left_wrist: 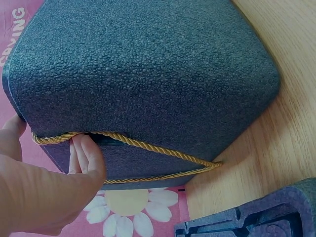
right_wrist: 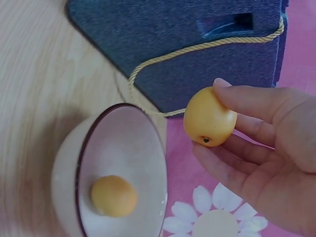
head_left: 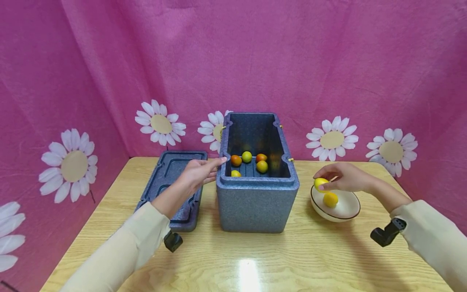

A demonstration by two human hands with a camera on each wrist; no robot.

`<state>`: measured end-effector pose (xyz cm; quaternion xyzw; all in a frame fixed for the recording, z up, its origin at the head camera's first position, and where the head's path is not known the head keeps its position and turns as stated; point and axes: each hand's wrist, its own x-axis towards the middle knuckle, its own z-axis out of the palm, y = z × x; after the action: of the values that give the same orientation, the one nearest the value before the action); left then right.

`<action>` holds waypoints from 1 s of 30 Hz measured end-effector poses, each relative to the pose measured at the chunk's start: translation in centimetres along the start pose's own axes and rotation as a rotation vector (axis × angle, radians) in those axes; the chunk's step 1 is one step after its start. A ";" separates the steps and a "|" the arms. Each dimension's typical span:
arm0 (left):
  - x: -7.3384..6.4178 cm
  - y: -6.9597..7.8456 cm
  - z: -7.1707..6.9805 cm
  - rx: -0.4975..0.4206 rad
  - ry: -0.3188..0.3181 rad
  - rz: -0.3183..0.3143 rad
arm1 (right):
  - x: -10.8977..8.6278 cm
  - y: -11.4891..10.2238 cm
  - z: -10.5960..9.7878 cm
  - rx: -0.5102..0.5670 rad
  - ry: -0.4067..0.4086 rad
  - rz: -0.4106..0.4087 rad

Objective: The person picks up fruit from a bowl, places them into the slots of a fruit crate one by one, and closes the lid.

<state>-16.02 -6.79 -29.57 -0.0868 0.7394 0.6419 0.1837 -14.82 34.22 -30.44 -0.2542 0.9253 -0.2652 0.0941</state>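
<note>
My left hand [head_left: 198, 172] holds the left side of a dark grey foam box [head_left: 257, 209]. Its thumb lies at the rim, while the fingertips reach the side slot beside a gold rope [left_wrist: 163, 153]. Several yellow, orange and red fruits lie on the box floor, among them a yellow-green fruit [head_left: 247, 157] and a red-orange fruit [head_left: 261, 158]. Over on the right, my right hand [head_left: 344, 177] pinches a small round yellow fruit [right_wrist: 210, 117] between thumb and fingers, above a cream bowl [head_left: 348, 205] with a dark rim. Another yellow fruit [head_left: 330, 199] sits inside that bowl.
The box's grey lid [head_left: 189, 219] lies on the wooden table [head_left: 204, 259], left of the box and under my left forearm. Behind the table hangs a pink cloth [head_left: 237, 52] with white flowers. The box walls stand high around the fruits.
</note>
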 end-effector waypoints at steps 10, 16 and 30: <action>0.2 -0.2 0.0 -0.004 0.005 -0.008 | 1.1 -1.3 -0.9 0.077 0.017 0.003; 0.2 -0.2 -0.1 -0.013 0.004 -0.001 | 1.9 -1.9 -1.4 0.095 0.012 0.000; 0.1 -0.1 0.0 0.005 0.016 -0.010 | 3.1 -3.4 -2.3 0.091 0.022 -0.058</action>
<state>-16.11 -6.76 -29.71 -0.0950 0.7420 0.6383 0.1813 -16.81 31.18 -26.78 -0.2735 0.9056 -0.3121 0.0877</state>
